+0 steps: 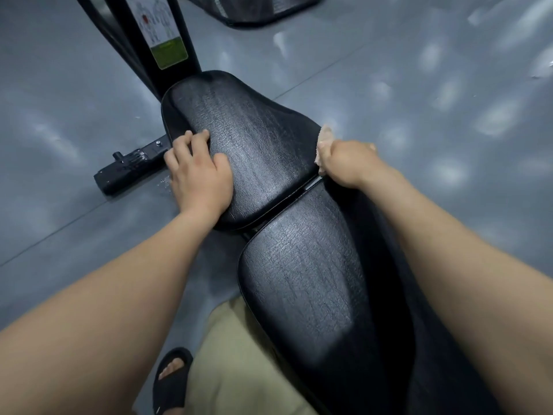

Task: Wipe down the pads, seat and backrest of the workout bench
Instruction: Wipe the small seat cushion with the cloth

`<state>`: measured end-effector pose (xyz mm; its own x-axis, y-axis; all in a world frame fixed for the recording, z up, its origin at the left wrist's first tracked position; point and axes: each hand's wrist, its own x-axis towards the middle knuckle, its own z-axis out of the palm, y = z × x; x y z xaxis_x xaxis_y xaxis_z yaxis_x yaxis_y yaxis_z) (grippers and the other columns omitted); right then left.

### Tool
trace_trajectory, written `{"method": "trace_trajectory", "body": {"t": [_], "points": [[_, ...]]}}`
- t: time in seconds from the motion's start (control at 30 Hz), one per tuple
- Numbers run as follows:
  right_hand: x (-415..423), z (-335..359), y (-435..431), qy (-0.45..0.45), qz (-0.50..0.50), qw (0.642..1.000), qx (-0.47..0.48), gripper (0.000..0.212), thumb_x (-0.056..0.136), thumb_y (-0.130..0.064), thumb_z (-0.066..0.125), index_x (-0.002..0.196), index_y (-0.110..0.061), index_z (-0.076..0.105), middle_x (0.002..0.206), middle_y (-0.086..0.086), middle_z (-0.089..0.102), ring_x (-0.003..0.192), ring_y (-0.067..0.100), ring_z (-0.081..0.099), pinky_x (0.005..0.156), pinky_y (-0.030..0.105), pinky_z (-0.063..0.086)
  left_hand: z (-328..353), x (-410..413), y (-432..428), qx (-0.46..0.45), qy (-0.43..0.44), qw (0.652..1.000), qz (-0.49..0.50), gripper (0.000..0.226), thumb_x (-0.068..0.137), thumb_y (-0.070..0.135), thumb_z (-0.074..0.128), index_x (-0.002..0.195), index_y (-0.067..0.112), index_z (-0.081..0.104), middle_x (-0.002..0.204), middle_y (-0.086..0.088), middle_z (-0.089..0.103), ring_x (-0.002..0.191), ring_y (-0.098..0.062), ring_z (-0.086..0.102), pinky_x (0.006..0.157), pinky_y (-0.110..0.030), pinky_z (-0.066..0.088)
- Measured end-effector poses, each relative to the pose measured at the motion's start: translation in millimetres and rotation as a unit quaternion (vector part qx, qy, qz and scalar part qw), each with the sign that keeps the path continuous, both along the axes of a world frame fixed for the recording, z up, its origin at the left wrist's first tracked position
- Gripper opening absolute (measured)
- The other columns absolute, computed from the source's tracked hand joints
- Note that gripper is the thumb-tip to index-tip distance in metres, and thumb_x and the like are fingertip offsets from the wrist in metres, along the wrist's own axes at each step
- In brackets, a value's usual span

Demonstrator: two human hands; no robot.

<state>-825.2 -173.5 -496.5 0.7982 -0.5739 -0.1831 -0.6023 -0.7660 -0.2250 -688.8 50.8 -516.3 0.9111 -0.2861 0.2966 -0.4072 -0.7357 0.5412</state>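
Note:
The black textured seat pad [254, 145] of the workout bench lies ahead, and the long black backrest pad [308, 289] runs toward me below it, with a narrow gap between them. My left hand [197, 172] rests on the seat's left edge with its fingers spread over the rim. At the seat's right edge my right hand [347, 163] grips a small beige cloth [324, 142] and holds it against the side of the pad. Only part of the cloth shows past the fingers.
A black upright frame post [161, 34] with a label stands beyond the seat. A black floor foot with a knob [128, 166] lies at the left. Grey glossy floor surrounds the bench. My leg in beige shorts and a black sandal [170, 381] are below left.

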Motion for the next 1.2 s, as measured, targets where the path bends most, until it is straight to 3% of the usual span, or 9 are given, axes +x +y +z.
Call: {"method": "trace_trajectory", "body": {"t": [0.13,0.27,0.47,0.77,0.87,0.93,1.0,1.1,1.2], "points": [[-7,-1,18,0.028,-0.008,0.999,-0.033,0.057,0.103,-0.043,0.015,0.142,-0.014,0.046,0.129,0.014,0.062,0.127,0.033,0.053,0.115,0.060,0.016,-1,0,1,0.008,-0.002,1.000,0.003,0.049,0.091,0.030,0.040,0.139,0.024,0.049,0.148,-0.006,0.039,0.136,-0.032,0.032,0.110,-0.047,0.035],[-19,11,23,0.032,-0.019,0.999,-0.031,0.060,0.104,-0.045,0.015,0.148,-0.014,0.040,0.146,0.017,0.049,0.139,0.041,0.037,0.115,0.061,0.014,0,0,2,0.009,-0.001,1.000,-0.006,0.050,0.091,0.031,0.040,0.140,0.024,0.048,0.149,-0.006,0.038,0.137,-0.032,0.031,0.112,-0.046,0.034],[-23,5,33,-0.036,-0.025,0.992,-0.114,0.042,0.102,-0.035,0.035,0.104,-0.010,0.068,0.109,0.019,0.068,0.112,0.039,0.054,0.098,0.043,0.035,2,-1,2,0.007,0.007,1.000,-0.010,0.051,0.092,0.031,0.039,0.141,0.024,0.047,0.150,-0.006,0.037,0.137,-0.032,0.030,0.114,-0.045,0.032],[-26,5,68,-0.112,0.002,0.977,-0.182,0.029,0.101,-0.030,0.042,0.089,-0.016,0.064,0.085,0.016,0.070,0.097,0.040,0.059,0.094,0.042,0.035,3,-1,1,0.022,0.008,1.000,-0.002,0.051,0.092,0.032,0.038,0.141,0.025,0.046,0.151,-0.005,0.036,0.138,-0.032,0.030,0.111,-0.045,0.033],[-23,1,85,-0.174,-0.008,0.969,-0.175,0.015,0.093,-0.021,0.059,0.083,-0.013,0.068,0.063,0.017,0.064,0.078,0.040,0.061,0.085,0.044,0.039,3,-1,0,0.032,0.006,0.999,0.000,0.051,0.092,0.031,0.038,0.142,0.025,0.045,0.152,-0.005,0.034,0.138,-0.032,0.029,0.110,-0.046,0.035],[-20,-2,94,-0.196,-0.030,0.960,-0.200,0.018,0.083,-0.018,0.069,0.069,-0.018,0.059,0.048,0.011,0.053,0.064,0.036,0.058,0.075,0.040,0.039,3,-1,-1,0.036,0.007,0.999,0.000,0.051,0.093,0.031,0.038,0.143,0.025,0.045,0.152,-0.005,0.034,0.138,-0.033,0.029,0.110,-0.045,0.034],[-18,-5,103,-0.193,-0.028,0.959,-0.206,0.023,0.085,-0.021,0.066,0.070,-0.023,0.048,0.049,0.003,0.047,0.062,0.031,0.053,0.072,0.037,0.031,3,1,0,0.034,0.008,0.999,-0.005,0.052,0.092,0.030,0.038,0.143,0.023,0.045,0.153,-0.007,0.034,0.138,-0.034,0.029,0.113,-0.044,0.030],[-22,-10,121,-0.237,-0.008,0.950,-0.204,0.030,0.086,-0.024,0.064,0.072,-0.026,0.037,0.060,-0.005,0.062,0.060,0.025,0.034,0.072,0.035,0.029,4,2,0,0.034,0.018,0.999,-0.014,0.051,0.094,0.028,0.038,0.145,0.022,0.043,0.154,-0.008,0.032,0.140,-0.034,0.027,0.117,-0.042,0.024],[-25,-11,136,-0.297,0.004,0.937,-0.187,0.027,0.079,-0.023,0.077,0.063,-0.025,0.056,0.069,-0.006,0.072,0.056,0.026,0.044,0.071,0.035,0.042,5,4,1,0.035,0.035,0.999,-0.021,0.052,0.095,0.027,0.038,0.147,0.021,0.041,0.156,-0.009,0.029,0.141,-0.034,0.024,0.118,-0.040,0.019]]}}
